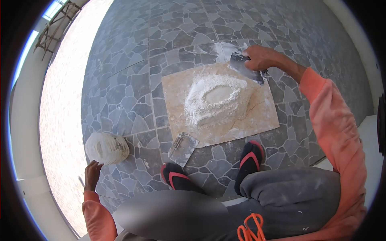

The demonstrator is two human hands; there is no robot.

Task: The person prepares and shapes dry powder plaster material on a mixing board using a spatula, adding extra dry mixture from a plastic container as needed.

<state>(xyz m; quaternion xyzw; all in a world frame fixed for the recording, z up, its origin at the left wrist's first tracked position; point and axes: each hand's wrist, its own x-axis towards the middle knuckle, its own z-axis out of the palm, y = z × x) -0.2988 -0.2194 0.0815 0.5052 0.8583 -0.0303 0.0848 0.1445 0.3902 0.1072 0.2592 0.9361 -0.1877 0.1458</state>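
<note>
Squatting over beige board [177, 100] on stone-pattern floor [120, 88]. At board centre: white powder mound [215, 100], heaped into a ring with a hollow crater on top.

Up at 1 o'clock of mound, at board's far corner: right hand [259, 57], clamped tight round handle of trowel [246, 70]. Blade angled down toward mound's outer foot; touching board or just above it, hard to tell.

Down at 8 o'clock, well apart from board: left hand [92, 174], fingers loosely curled at lower edge of white bag [106, 148]. Cannot tell whether gripping or only resting there.

At 6 o'clock, overlapping board's near edge: second trowel [183, 148], lying flat, untouched, near sandals [251, 154].

Judged step: scraping stray powder back onto mound. To do it well:
- Keep blade low and nearly flat on board.
- Pull in short strokes from 1 o'clock toward centre, stopping at ring's foot.
- Avoid cutting into crater wall; risk of breaching ring.
- Work round rim in order, keeping wall height even.
- Keep bag steady and clear of loose powder.
</note>
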